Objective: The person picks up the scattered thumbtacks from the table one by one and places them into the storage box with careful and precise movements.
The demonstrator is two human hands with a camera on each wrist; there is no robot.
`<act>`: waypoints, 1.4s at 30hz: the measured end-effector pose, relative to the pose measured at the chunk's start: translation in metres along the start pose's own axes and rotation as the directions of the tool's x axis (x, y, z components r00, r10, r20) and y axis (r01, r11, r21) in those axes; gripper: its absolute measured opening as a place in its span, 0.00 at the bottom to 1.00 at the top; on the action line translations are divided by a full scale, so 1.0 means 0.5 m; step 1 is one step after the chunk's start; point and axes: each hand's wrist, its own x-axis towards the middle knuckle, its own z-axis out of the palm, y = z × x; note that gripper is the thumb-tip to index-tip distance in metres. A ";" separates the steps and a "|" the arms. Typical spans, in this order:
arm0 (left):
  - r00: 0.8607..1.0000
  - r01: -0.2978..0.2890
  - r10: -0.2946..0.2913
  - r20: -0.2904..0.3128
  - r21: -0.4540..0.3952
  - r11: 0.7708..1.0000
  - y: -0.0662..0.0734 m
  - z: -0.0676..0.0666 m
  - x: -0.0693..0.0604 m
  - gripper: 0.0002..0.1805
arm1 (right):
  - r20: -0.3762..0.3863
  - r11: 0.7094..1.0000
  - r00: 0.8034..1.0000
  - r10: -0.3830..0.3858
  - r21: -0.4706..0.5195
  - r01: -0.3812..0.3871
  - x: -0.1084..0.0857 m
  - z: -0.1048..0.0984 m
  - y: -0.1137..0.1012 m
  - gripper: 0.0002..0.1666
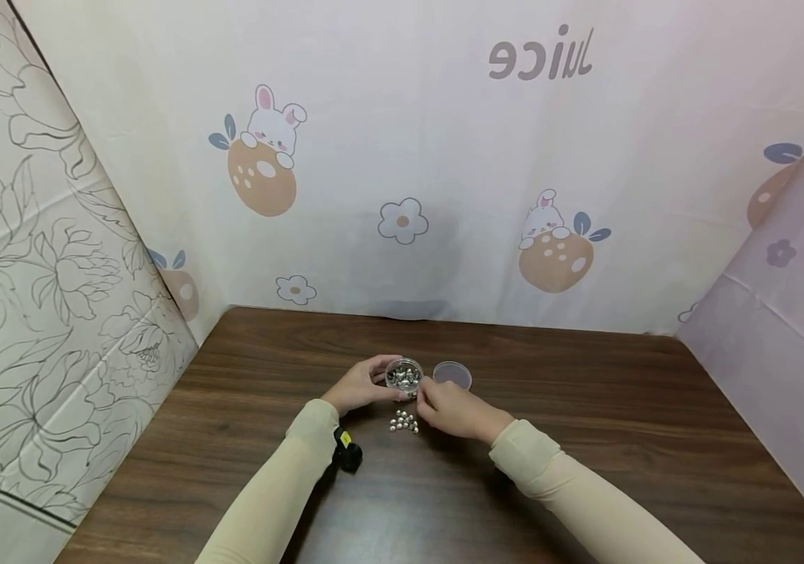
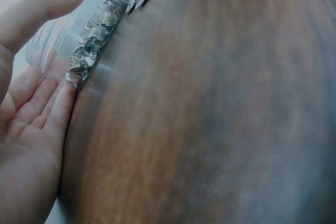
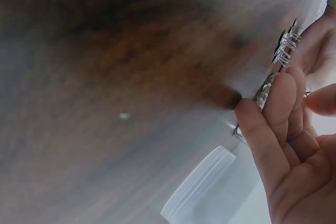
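Observation:
My left hand (image 1: pixel 365 385) holds a round clear container (image 1: pixel 403 374) of small silvery metal pieces, thumb on one side and fingers round the other; in the left wrist view the hand (image 2: pixel 34 93) grips its clear wall (image 2: pixel 58 40). The right hand (image 1: pixel 460 407) is at the container's right edge with bent fingers. In the right wrist view a tiny metal piece (image 3: pixel 307 94) shows at the thumb tip of that hand (image 3: pixel 294 150), between thumb and fingers. A loose group of silvery pieces (image 1: pixel 403 422) lies on the table in front of the container.
A round clear lid (image 1: pixel 452 374) lies on the brown wooden table (image 1: pixel 585 407), just behind the right hand; its rim (image 3: pixel 197 182) also shows in the right wrist view. A black device with a yellow label (image 1: pixel 349 452) is at the left wrist. A printed curtain (image 1: pixel 402 141) hangs behind.

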 end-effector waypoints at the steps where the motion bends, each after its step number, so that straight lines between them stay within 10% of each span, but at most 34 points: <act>1: 1.000 0.002 -0.002 0.001 0.001 1.000 0.001 0.000 0.000 0.39 | 0.002 1.000 1.000 0.007 0.014 -0.007 0.000 -0.002 0.001 0.06; 15: 1.000 0.019 -0.019 -0.002 0.009 1.000 0.005 0.000 -0.003 0.39 | -0.202 1.000 0.979 0.022 0.019 -0.019 0.026 -0.022 0.009 0.04; 27: 0.999 0.044 -0.044 -0.002 0.057 0.997 -0.054 -0.009 0.026 0.40 | -0.201 0.996 0.976 0.086 0.043 -0.079 0.056 -0.019 0.015 0.03; 42: 0.999 0.054 -0.053 -0.007 0.072 0.996 -0.059 -0.012 0.031 0.41 | -0.198 0.996 0.976 0.089 0.026 -0.086 0.052 -0.018 0.011 0.04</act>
